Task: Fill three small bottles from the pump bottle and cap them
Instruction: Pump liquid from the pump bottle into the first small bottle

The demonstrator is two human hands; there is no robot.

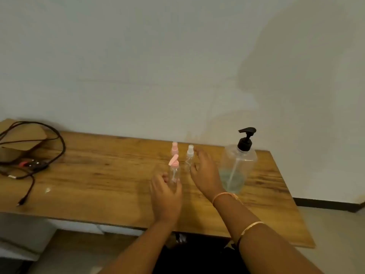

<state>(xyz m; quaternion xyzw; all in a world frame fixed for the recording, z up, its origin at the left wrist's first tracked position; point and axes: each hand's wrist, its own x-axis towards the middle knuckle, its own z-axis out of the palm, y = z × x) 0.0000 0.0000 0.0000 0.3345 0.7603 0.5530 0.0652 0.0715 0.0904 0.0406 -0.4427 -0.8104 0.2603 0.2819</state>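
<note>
Head view: 3 small clear plastic bottles stand close together nr back edge of table (94, 175): pink flip-cap bottle (174, 172) frontmost, pink spray-cap bottle (174, 148) behind, white spray-cap bottle (190, 157) beside. Big clear pump bottle (238, 165) w/ black head nr back right corner. Left hand (166, 194) grip half-curled at flip-cap bottle's base, contact unclear. Right hand (206, 172) grip spread, empty, by white one. Risk: light bottles tip if a knuckle bumps them, likely domino.

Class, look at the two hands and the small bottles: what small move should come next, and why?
Probably close the left hand on the nearest small bottle: its pink flip cap stands open, the hand is at its base, and the pump bottle stands to the right.
</note>
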